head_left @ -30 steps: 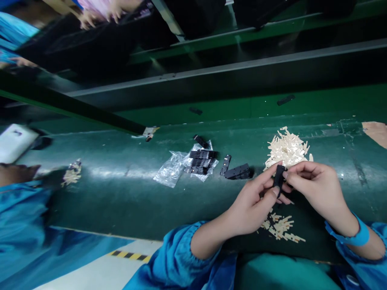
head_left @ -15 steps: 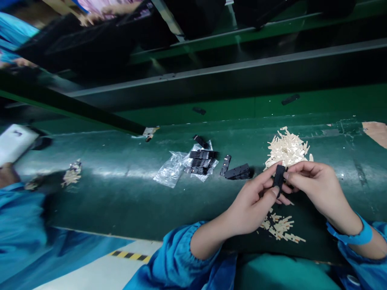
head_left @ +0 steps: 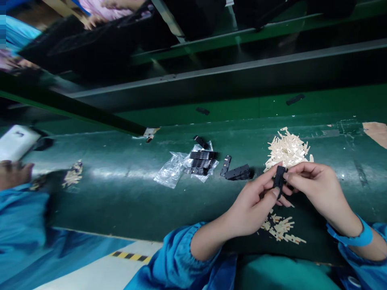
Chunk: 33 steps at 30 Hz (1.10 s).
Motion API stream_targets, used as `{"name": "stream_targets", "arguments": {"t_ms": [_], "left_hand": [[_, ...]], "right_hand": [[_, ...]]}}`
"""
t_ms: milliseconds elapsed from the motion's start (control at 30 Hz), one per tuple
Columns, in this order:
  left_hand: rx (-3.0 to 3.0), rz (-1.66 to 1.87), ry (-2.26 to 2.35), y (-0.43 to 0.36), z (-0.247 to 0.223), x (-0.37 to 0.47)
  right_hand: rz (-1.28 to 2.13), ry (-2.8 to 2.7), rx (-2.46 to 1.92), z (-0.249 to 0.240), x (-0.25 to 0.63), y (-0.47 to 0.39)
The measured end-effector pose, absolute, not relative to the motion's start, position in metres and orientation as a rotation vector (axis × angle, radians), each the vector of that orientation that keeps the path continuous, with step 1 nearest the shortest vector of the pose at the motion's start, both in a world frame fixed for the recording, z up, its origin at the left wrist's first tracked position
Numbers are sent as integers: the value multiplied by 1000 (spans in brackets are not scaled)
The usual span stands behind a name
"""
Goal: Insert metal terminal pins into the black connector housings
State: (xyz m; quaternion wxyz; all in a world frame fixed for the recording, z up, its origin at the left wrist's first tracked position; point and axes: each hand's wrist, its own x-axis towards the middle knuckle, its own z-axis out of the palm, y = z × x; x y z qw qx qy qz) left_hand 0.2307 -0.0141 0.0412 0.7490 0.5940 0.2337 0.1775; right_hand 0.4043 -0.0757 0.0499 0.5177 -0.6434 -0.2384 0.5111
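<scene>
A narrow black plastic piece (head_left: 279,181) stands nearly upright between my hands, over the green bench. My left hand (head_left: 252,203) grips it from the left, thumb on its front face and fingers behind. At its upper right edge, my right hand (head_left: 317,185) is closed in a pinch against it; anything small between those fingertips is hidden. Just behind the hands lies a heap of cream flat strips (head_left: 287,149). Below them, near the bench's front edge, is a smaller scatter of similar strips (head_left: 282,229).
Left of my hands lie stacked black pieces (head_left: 238,172) and more black pieces (head_left: 203,161) on clear plastic bags (head_left: 171,169). A green post (head_left: 90,112) meets the bench further left. At far left, a co-worker's hand (head_left: 13,174) is beside a white object (head_left: 18,143).
My hands and the black piece stay almost in place, with only a slight shift. At far left, the co-worker's hand has moved right, and more of it shows.
</scene>
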Motion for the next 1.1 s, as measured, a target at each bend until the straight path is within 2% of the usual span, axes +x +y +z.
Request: {"name": "stream_targets", "arguments": {"t_ms": [1100], "left_hand": [[1261, 390, 534, -11, 44, 228]], "right_hand": [[1120, -679, -1591, 52, 409, -78]]}}
